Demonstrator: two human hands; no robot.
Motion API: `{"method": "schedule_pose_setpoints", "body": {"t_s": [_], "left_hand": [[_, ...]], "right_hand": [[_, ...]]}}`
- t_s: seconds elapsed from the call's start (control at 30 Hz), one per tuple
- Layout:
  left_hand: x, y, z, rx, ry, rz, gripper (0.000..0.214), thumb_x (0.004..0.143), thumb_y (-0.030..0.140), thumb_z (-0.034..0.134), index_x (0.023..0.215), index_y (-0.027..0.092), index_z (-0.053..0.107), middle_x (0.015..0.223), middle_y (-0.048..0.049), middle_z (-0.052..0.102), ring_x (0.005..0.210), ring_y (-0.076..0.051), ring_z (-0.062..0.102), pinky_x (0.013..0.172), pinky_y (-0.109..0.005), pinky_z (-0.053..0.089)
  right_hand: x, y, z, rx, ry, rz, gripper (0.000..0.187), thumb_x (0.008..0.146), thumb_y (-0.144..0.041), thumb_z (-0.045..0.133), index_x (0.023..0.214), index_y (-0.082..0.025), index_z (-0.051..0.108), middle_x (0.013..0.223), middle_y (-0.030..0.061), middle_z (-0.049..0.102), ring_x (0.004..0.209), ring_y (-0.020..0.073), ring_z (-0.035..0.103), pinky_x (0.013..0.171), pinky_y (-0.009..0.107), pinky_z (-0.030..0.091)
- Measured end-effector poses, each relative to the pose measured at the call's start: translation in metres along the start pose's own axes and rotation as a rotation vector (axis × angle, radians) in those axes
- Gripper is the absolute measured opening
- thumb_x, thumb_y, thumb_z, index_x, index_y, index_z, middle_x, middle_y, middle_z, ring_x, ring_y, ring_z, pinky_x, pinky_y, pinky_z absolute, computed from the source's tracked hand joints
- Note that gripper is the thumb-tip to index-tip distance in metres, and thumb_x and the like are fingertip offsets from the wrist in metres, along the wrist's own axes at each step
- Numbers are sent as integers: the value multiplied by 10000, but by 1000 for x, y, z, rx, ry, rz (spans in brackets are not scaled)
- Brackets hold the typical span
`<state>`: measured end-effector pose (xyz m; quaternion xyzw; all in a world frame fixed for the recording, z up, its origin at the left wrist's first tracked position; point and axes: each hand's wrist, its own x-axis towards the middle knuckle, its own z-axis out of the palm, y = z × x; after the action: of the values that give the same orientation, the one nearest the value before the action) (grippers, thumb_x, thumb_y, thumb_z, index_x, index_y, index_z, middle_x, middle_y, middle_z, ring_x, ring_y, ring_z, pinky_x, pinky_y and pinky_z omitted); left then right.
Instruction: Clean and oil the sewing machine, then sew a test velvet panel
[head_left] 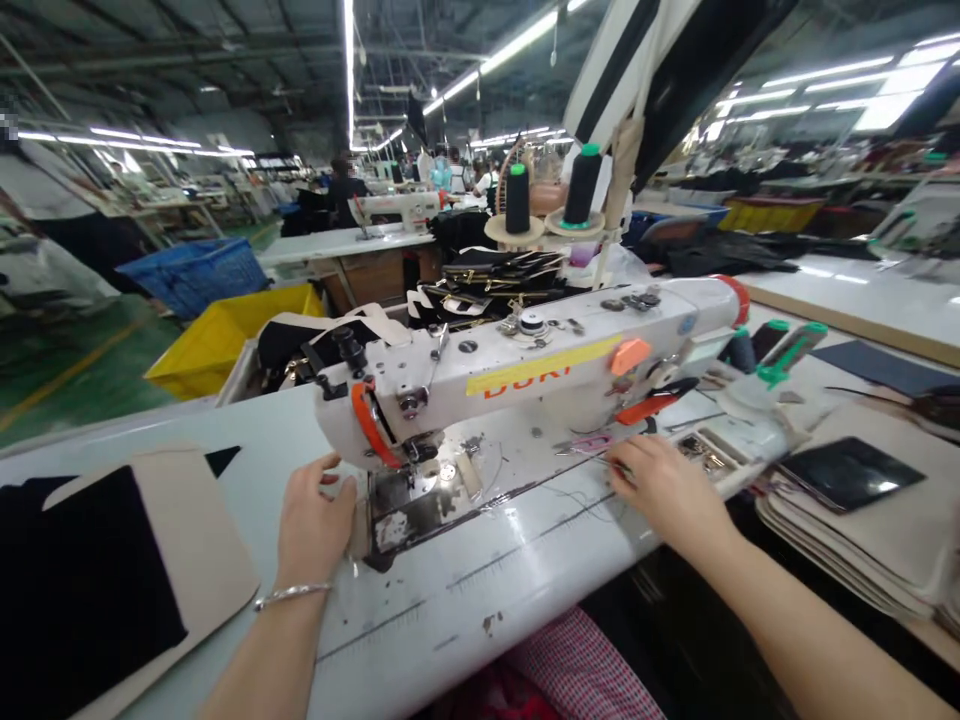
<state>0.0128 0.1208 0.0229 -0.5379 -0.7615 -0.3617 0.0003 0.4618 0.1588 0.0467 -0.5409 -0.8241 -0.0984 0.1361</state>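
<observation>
A white industrial sewing machine [525, 365] stands on a pale work table [450, 600]. My left hand [313, 520] rests flat on the table just left of the needle plate [420, 495], fingers stretched out, a silver bracelet at the wrist. My right hand [660, 490] lies on the table bed to the right of the needle, fingers curled around a small thin tool I cannot make out, beside small pink snips [592, 442]. Nothing lies under the presser foot.
Beige and black cut pieces [112, 570] lie at the left; stacked beige panels [862, 520] at the right. Thread cones [517, 200] stand behind the machine. Yellow [225, 335] and blue [195, 275] bins sit on the floor. Other workers sit at distant machines.
</observation>
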Motion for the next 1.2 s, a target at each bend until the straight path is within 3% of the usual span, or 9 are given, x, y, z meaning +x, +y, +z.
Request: {"method": "schedule_pose_setpoints", "body": {"t_s": [0.1,0.2,0.4,0.5,0.7,0.8,0.97,1.1,1.2], "left_hand": [[-4,5,-2,-70,23,-11,351,808,292,550,1131,173,613,1066,-85,586,916,-248,589,842,-410,491],[-5,13,-3,-114,24,-11,365,799,249,541,1144,159,617,1109,-107,584,961,-259,587,849,-418,497],[-25,28,-32,-311,-38,-94,455,734,100,512,1162,186,641,1220,-110,600,1127,-253,585,948,-421,493],[-57,37,-55,-457,-75,-167,366,844,213,526,1191,171,632,1249,-126,636,1170,-257,603,1003,-442,487],[-127,40,-86,-1309,-43,-579,521,941,504,483,1246,99,603,1339,-205,593,1280,-296,548,1130,-469,393],[-155,29,-92,-1297,-11,-645,521,933,500,512,1266,108,594,1295,-195,620,1234,-299,576,1108,-464,409],[-179,9,-86,-1153,-67,-551,465,925,461,548,1246,129,605,1241,-169,651,1151,-288,620,1017,-414,484],[-175,9,-78,-1034,-107,-473,448,925,453,555,1242,141,613,1261,-157,646,1192,-294,599,1051,-427,469],[-178,23,-78,-989,-64,-415,444,948,457,509,1249,150,616,1353,-151,595,1273,-298,548,1136,-464,399]], "right_hand": [[0,47,2,-11,23,38,204,912,-256,508,938,-162,686,874,95,646,894,252,573,869,404,443],[6,57,13,30,51,39,272,933,-255,466,1034,-128,684,982,133,661,942,271,594,898,442,463],[16,-28,31,237,-25,-203,307,972,-267,427,1161,-215,663,1181,47,655,1092,189,599,1009,349,487],[28,-68,40,325,-61,-306,386,985,-217,357,1271,-232,617,1307,17,612,1204,151,560,1093,312,449],[32,-113,56,382,-79,-297,637,984,-492,389,1455,-66,443,1504,160,421,1396,283,407,1177,479,366],[-5,-132,46,367,-106,-314,689,958,-554,419,1479,-104,420,1545,126,362,1419,285,378,1174,496,369],[-51,-142,24,494,-170,-349,565,974,-528,411,1496,-313,388,1577,-53,307,1462,150,305,1234,396,283],[-46,-126,25,573,-4,121,681,979,-502,388,1495,-59,377,1591,198,205,1506,350,113,1201,652,30],[-49,-155,12,652,-72,63,755,929,-543,486,1461,-11,418,1553,258,242,1478,395,180,1189,649,120]]}}
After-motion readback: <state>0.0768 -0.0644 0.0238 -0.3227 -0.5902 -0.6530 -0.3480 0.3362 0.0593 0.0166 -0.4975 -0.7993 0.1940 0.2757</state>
